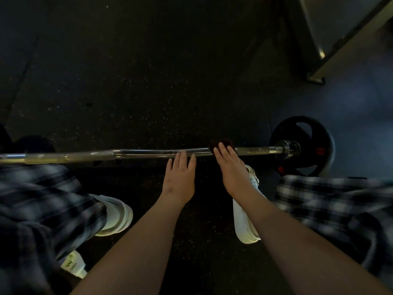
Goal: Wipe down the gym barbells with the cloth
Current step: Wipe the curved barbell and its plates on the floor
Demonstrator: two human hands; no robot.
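At the left edge of the frame the barbell (127, 154) ran out of view, so I could not see that end or whether it carried a weight. It lay across the middle of the frame on the dark floor (148, 71).

Just left of centre, my left hand (180, 177) had straight fingers. Their tips rested on the barbell and held nothing. Beside it, right of centre, my right hand (231, 169) lay flat on the dark cloth (221, 144), pressing it onto the barbell. The fingers looked straight rather than curled.

To do this stroke well, I judged the cloth should wrap round the barbell, not just pad the top. The left hand should steady it against rolling while the cloth slid toward the plate (304, 145) at the right.

I could not tell whether my right thumb hooked underneath. The cloth's edges merged with the floor, the barbell's underside was hidden, and the plate's lower rim was blurred.
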